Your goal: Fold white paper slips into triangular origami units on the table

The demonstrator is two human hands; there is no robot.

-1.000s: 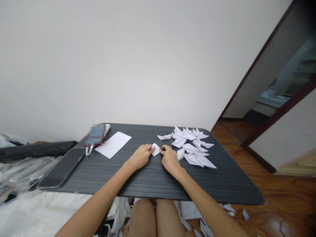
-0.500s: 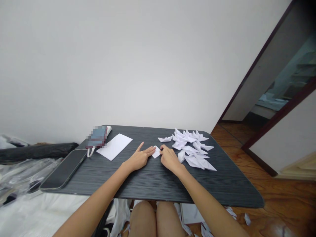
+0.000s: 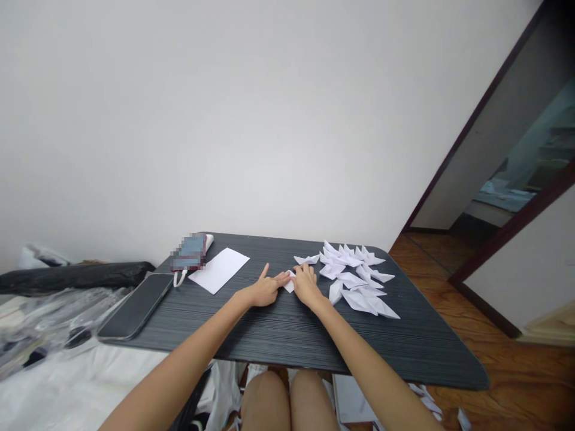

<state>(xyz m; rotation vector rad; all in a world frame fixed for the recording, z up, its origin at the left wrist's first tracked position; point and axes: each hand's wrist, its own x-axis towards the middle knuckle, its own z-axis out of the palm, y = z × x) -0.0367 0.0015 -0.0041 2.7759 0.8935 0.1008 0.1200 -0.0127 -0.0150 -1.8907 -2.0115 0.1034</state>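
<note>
A small white piece of folded paper (image 3: 290,286) lies on the dark table between my hands, partly covered by fingers. My left hand (image 3: 265,291) rests at its left side, thumb raised and fingers stretched out, with the fingertips pressing on the paper. From the right, my right hand (image 3: 307,285) reaches over it, fingers bent and gripping its right edge. Just beyond that hand is a folded paper boat (image 3: 307,260), and several more paper boats (image 3: 345,279) are grouped to its right.
A blank white sheet (image 3: 220,270) lies left on the table (image 3: 251,332). Beside it are a pixelated device (image 3: 188,251) with a white cable and a black smartphone (image 3: 137,306) at the left edge. A white wall (image 3: 287,120) stands behind. Paper scraps litter the floor.
The view has shifted slightly, so everything sits a little lower and further right. My right hand has moved further over the folded paper, covering more of it.
</note>
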